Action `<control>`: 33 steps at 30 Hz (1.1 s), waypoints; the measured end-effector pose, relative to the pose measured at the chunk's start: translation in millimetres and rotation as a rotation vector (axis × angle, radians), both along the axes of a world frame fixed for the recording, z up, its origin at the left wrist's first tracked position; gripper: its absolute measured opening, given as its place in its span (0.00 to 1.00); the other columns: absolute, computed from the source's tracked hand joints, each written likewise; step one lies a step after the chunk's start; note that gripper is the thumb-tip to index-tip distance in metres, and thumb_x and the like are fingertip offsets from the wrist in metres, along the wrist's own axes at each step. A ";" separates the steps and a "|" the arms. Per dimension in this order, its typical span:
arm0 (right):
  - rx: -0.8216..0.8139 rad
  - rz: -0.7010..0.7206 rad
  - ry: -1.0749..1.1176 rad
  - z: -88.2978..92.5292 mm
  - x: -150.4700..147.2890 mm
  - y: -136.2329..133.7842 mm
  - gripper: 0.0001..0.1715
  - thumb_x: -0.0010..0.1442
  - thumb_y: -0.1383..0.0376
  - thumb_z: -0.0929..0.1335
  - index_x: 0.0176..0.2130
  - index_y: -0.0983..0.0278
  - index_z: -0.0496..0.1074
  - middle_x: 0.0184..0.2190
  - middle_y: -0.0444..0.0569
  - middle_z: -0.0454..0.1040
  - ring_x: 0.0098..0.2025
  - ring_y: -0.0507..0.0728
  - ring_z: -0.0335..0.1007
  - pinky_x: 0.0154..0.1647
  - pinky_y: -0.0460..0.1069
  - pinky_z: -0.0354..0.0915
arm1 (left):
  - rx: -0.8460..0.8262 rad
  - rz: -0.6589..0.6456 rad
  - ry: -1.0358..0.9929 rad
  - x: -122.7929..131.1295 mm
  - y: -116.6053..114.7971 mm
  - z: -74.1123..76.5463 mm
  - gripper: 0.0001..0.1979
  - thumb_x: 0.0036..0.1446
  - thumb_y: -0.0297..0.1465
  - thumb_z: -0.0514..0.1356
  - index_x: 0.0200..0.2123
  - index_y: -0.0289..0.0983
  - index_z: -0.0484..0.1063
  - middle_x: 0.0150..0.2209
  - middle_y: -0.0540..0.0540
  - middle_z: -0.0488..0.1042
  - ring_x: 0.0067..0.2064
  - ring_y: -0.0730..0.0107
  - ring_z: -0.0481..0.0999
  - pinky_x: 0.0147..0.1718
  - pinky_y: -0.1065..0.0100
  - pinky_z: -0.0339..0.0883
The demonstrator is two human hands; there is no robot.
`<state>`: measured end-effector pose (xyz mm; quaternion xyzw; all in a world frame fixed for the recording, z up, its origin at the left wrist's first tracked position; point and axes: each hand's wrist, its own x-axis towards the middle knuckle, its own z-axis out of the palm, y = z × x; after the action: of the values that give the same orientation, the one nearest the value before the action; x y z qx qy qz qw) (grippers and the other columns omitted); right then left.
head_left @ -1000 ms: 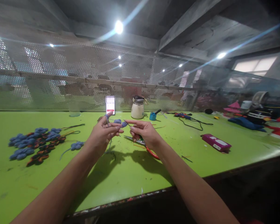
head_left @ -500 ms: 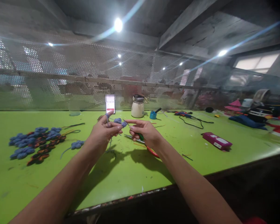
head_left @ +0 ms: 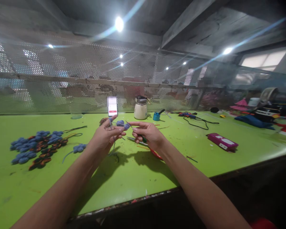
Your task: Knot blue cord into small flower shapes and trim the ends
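Observation:
Between the fingertips of my left hand [head_left: 108, 133] is pinched a small piece of blue crochet work [head_left: 127, 126], with blue yarn running over the raised index finger and hanging below. My right hand [head_left: 149, 133] grips a crochet hook [head_left: 144, 139] by its green handle, and the thin tip meets the crochet piece. Just behind the fingers lies a blue ball of yarn [head_left: 120, 123]. Under my right hand rest scissors with red handles [head_left: 156, 154], partly hidden by the hand and wrist.
Left on the green table [head_left: 124, 190] lie several crocheted flowers [head_left: 23, 156], blue and dark orange, and a single blue one [head_left: 79, 148]. At the back stand a phone [head_left: 112, 106], a cream jug [head_left: 140, 109] and a blue pot [head_left: 156, 116]. A purple box [head_left: 222, 142] lies right.
Both hands keep nearly the same place and hold. The left index finger, with the yarn over it, has shifted slightly; the camera view has moved a little.

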<state>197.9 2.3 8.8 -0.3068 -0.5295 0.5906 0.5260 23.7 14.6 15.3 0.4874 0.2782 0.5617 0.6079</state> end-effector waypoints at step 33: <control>0.037 0.043 -0.008 -5.4 -2.1 2.5 0.23 0.50 0.72 0.70 0.48 0.68 0.74 0.18 0.41 0.69 0.16 0.45 0.57 0.22 0.46 0.62 | 0.159 0.162 0.117 3.3 3.1 -6.9 0.44 0.38 0.25 0.70 0.59 0.30 0.59 0.23 0.50 0.74 0.23 0.77 0.68 0.22 0.74 0.58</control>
<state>195.8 4.8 3.4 -0.2878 -0.5488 0.5906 0.5168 27.0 17.7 8.4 0.5419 0.3063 0.5999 0.5027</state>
